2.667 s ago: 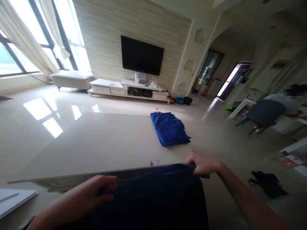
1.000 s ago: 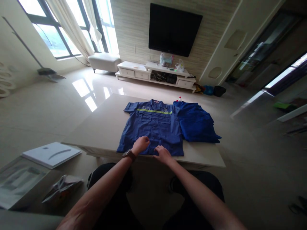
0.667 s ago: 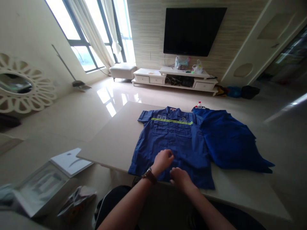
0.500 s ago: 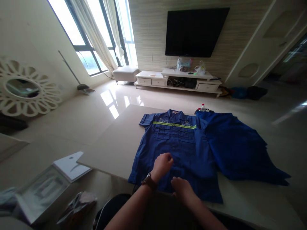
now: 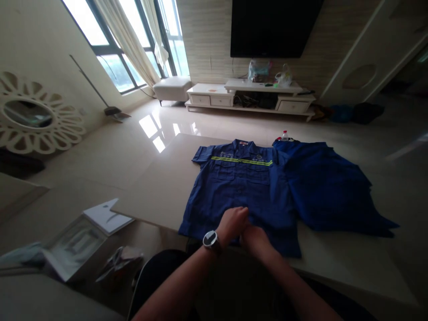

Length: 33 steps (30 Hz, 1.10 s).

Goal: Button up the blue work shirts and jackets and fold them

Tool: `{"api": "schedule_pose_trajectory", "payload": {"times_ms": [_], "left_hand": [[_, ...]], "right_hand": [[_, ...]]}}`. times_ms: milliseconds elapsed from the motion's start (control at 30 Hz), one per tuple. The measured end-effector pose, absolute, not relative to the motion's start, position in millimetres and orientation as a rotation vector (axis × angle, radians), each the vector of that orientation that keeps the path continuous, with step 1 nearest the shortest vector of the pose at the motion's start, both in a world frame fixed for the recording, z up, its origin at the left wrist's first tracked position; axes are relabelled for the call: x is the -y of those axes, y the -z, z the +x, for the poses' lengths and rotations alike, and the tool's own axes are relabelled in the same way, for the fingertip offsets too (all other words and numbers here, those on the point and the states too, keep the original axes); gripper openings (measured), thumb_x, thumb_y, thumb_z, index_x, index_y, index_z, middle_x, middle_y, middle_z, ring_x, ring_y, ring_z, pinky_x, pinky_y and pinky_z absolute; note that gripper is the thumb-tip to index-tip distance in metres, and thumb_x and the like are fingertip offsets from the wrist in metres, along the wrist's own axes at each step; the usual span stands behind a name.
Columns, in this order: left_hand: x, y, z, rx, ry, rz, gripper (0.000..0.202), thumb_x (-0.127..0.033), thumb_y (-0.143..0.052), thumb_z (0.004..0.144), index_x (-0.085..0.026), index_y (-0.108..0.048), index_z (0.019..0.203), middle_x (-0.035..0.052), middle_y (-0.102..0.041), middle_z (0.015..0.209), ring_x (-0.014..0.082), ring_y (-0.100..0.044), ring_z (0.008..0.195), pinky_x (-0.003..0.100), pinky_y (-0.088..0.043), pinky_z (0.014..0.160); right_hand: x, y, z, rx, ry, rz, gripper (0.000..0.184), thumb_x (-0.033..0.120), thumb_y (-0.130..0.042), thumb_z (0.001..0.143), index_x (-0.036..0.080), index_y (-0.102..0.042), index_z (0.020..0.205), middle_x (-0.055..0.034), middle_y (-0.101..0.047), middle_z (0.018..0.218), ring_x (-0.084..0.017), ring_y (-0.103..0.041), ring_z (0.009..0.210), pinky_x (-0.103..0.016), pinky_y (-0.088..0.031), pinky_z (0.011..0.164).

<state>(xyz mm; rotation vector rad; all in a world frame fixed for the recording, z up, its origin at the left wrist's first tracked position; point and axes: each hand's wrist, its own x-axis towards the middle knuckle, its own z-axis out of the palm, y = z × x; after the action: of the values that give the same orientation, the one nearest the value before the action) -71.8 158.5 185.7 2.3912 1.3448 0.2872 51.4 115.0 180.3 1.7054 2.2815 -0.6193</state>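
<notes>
A blue short-sleeved work shirt (image 5: pixel 240 187) with a yellow reflective stripe lies spread flat, front up, on a beige table (image 5: pixel 160 187). My left hand (image 5: pixel 234 223), with a watch on its wrist, and my right hand (image 5: pixel 256 240) are side by side at the shirt's bottom hem, in the middle near the front placket. Both have their fingers curled in on the fabric. A pile of folded blue garments (image 5: pixel 327 187) lies to the right of the shirt, touching its right sleeve.
A small bottle with a red cap (image 5: pixel 284 134) stands at the table's far edge. On the floor at left lie a white board (image 5: pixel 107 216), a flat box (image 5: pixel 72 245) and a crumpled bag (image 5: pixel 118 263). A TV stand (image 5: pixel 250 96) lines the far wall.
The shirt, first held at my lap, now lies spread on the table. Over the last second my hands have drawn together at its lower hem, and the view has dipped slightly.
</notes>
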Motion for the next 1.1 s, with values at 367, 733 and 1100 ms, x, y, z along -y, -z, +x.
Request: {"api": "schedule_pose_trajectory", "payload": {"times_ms": [367,733,1100], "left_hand": [[-161.8,-193.8,-94.9,-1.168,-0.573,2.556,0.033,-0.019,-0.070,0.088,-0.021,-0.063,0.121,0.0064,-0.068,0.111,0.0228,-0.060,0.104,0.034,-0.051,0.090],[-172.8,-177.8,-99.5,-1.113,-0.747,2.587,0.021,-0.015,-0.061,0.097,-0.024,-0.079,0.102,0.0039,-0.066,0.086,0.0171,-0.057,0.084,0.029,-0.047,0.076],[-168.3,-176.3,-91.9,-0.987,-0.980,2.419,0.026,-0.017,-0.055,0.101,-0.023,-0.080,0.099,0.0047,-0.067,0.086,0.0151,-0.058,0.085,0.026,-0.050,0.075]], "right_hand": [[-143.8,-183.9,106.8,-2.537,1.077,2.514,0.019,0.035,-0.045,0.090,0.022,-0.051,0.077,-0.0023,-0.060,0.070,-0.018,-0.055,0.068,-0.029,-0.039,0.067],[-149.9,-188.6,100.7,-2.575,1.565,2.374,0.025,0.042,-0.062,0.085,0.019,-0.072,0.082,-0.0042,-0.071,0.079,-0.018,-0.061,0.073,-0.030,-0.046,0.072],[-155.8,-174.7,111.3,-1.897,2.511,2.351,0.053,0.066,-0.080,0.066,0.017,-0.063,0.073,0.0005,-0.060,0.067,-0.011,-0.048,0.062,-0.024,-0.039,0.061]]}}
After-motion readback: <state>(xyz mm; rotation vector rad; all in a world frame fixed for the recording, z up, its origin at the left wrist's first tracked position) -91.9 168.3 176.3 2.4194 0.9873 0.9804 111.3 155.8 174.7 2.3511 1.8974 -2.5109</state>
